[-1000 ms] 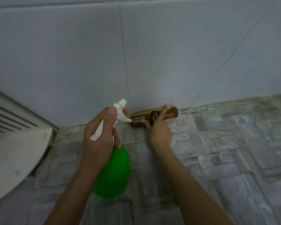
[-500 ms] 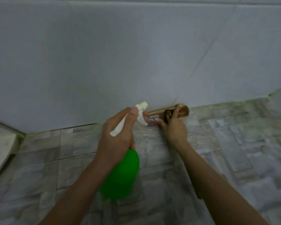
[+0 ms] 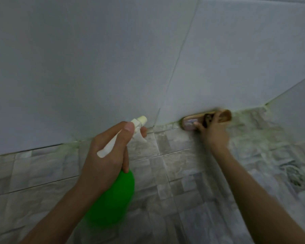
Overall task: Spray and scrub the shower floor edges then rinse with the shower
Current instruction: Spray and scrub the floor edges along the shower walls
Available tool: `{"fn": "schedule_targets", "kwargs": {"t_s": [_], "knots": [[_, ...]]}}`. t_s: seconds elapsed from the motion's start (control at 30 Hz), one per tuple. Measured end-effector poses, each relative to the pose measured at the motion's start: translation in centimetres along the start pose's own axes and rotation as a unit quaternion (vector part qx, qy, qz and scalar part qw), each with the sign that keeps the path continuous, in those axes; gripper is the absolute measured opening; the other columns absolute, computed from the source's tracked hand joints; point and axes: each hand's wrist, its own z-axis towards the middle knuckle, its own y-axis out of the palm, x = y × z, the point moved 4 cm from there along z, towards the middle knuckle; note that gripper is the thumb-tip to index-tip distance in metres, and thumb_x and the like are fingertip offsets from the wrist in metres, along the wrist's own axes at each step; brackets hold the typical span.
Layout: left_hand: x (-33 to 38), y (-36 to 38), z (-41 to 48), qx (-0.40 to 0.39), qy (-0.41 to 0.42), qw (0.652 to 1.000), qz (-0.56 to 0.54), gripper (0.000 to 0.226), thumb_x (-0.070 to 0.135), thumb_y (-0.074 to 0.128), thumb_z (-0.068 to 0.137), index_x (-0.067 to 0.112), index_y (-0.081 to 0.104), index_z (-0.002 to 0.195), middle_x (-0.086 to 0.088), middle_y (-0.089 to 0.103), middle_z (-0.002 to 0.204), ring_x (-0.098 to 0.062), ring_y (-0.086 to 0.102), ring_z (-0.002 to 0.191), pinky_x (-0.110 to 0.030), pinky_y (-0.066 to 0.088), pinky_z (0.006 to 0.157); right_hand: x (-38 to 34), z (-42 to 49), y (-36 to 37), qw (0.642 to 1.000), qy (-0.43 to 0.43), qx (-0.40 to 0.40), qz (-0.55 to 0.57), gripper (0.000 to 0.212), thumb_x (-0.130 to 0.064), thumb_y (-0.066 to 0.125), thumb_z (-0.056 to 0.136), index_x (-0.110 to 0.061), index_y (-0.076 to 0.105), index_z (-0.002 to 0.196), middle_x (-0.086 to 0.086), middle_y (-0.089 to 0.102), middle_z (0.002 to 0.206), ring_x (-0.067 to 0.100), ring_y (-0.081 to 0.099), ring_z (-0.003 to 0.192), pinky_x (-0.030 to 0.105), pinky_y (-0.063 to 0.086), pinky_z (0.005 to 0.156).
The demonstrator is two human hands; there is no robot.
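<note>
A green spray bottle (image 3: 111, 198) with a white trigger head (image 3: 137, 123) hangs in my left hand (image 3: 107, 154), which grips its neck, nozzle aimed at the floor edge below the wall. My right hand (image 3: 213, 132) holds a wooden scrub brush (image 3: 192, 123) pressed against the seam where the grey wall tiles meet the stone-pattern floor (image 3: 174, 161). The brush lies along the edge, its far end partly hidden by my fingers. A greenish film lines the seam.
The grey tiled wall (image 3: 113, 59) fills the upper view. A second wall (image 3: 296, 110) meets it at a corner on the right, just past the brush. A dark patch on the floor (image 3: 299, 178) sits at far right.
The brush and my right hand have slid right along the floor edge toward the corner. The view has shifted right too; the white object at left is out of sight. The bottle followed.
</note>
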Motion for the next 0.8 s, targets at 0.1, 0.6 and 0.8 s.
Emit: {"fn": "schedule_targets", "kwargs": {"t_s": [0.1, 0.6, 0.8], "knots": [[-0.7, 2.2, 0.2, -0.016, -0.002, 1.0, 0.005, 0.046, 0.061, 0.04, 0.092, 0.032, 0.075, 0.095, -0.035, 0.066, 0.082, -0.035, 0.045, 0.039, -0.021, 0.039, 0.046, -0.4, 0.6, 1.3, 0.999, -0.046, -0.019, -0.011, 0.1, -0.06, 0.055, 0.085, -0.014, -0.003, 0.152, 0.027, 0.06, 0.119, 0.043, 0.06, 0.102, 0.043, 0.046, 0.079], [-0.5, 4.7, 1.2, -0.012, 0.021, 1.0, 0.006, 0.046, 0.059, 0.041, 0.092, 0.032, 0.077, 0.093, -0.033, 0.066, 0.081, -0.032, 0.044, 0.037, -0.023, 0.04, 0.046, -1.0, -1.3, 2.9, 0.999, -0.05, -0.005, 0.021, 0.099, -0.064, 0.05, 0.086, -0.018, -0.008, 0.152, 0.025, 0.063, 0.112, 0.039, 0.063, 0.095, 0.039, 0.043, 0.071], [-0.7, 3.4, 0.7, 0.007, 0.005, 1.0, -0.006, 0.049, 0.06, 0.041, 0.092, 0.027, 0.078, 0.093, -0.033, 0.065, 0.081, -0.031, 0.045, 0.038, -0.025, 0.041, 0.045, 6.0, 3.8, -3.7, 0.993, 0.099, 0.067, 0.01, 0.098, -0.057, 0.054, 0.087, -0.009, -0.003, 0.152, 0.032, 0.056, 0.123, 0.046, 0.057, 0.106, 0.046, 0.045, 0.083]]}}
